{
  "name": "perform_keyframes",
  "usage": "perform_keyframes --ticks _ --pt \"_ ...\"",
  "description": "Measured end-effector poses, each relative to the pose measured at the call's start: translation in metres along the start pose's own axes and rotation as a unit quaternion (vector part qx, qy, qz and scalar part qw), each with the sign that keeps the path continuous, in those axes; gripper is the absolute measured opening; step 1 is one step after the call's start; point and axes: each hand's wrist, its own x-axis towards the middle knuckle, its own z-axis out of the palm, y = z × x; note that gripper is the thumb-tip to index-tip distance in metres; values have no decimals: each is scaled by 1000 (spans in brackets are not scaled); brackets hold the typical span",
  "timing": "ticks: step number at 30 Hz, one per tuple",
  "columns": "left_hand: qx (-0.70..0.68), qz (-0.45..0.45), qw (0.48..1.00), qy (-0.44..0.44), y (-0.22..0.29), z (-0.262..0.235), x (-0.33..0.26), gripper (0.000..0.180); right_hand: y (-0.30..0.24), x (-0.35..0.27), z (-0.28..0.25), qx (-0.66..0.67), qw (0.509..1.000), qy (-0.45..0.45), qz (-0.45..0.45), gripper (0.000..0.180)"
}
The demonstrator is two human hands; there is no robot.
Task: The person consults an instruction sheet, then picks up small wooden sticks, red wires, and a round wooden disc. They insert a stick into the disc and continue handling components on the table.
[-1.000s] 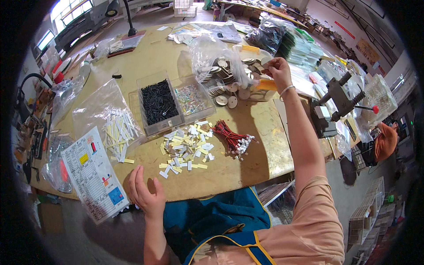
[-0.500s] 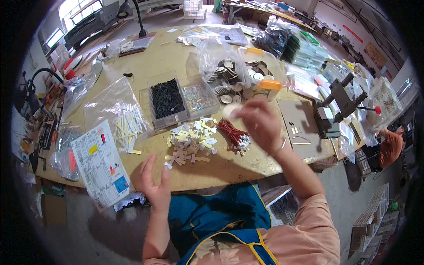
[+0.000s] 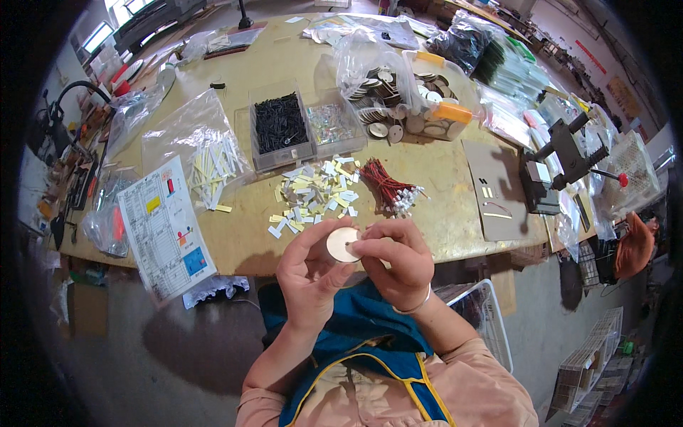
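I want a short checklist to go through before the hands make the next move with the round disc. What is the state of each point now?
1. Round disc held by both hands: ok, left hand under it, right hand at its edge.
2. Disc face visible to the person: ok.
3. Small white and yellow pieces within reach on the table: ok.
4. Red wire bundle close by: ok.
5. Anything already stuck on the disc: cannot tell.

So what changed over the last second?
The right hand came back from the disc pile at the far side of the table to the near edge. The left hand rose from the table edge to meet it. Both now hold one disc. The red wires, paper strips and trays stayed put.
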Motion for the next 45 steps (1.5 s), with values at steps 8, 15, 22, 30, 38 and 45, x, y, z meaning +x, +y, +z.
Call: perform_keyframes --ticks 8,15,22,30,38,45 --pt "-94 -50 994 38 -6 -4 -16 57 -5 -20 8 83 992 36 83 31" --pt "-136 -49 989 11 -10 -3 -25 58 -9 -30 8 138 980 52 131 42" --pt "-142 -66 988 -10 -5 -5 -41 59 -21 -41 7 194 966 50 162 44" --pt "-61 -15 998 7 4 -25 -53 56 -25 -40 9 148 975 -14 163 40" --pt "-37 -32 985 163 32 -86 -73 50 18 12 57 -39 986 -150 55 24" --pt "-1 -88 961 262 48 -109 -81 45 38 45 171 -223 933 -281 -38 12"
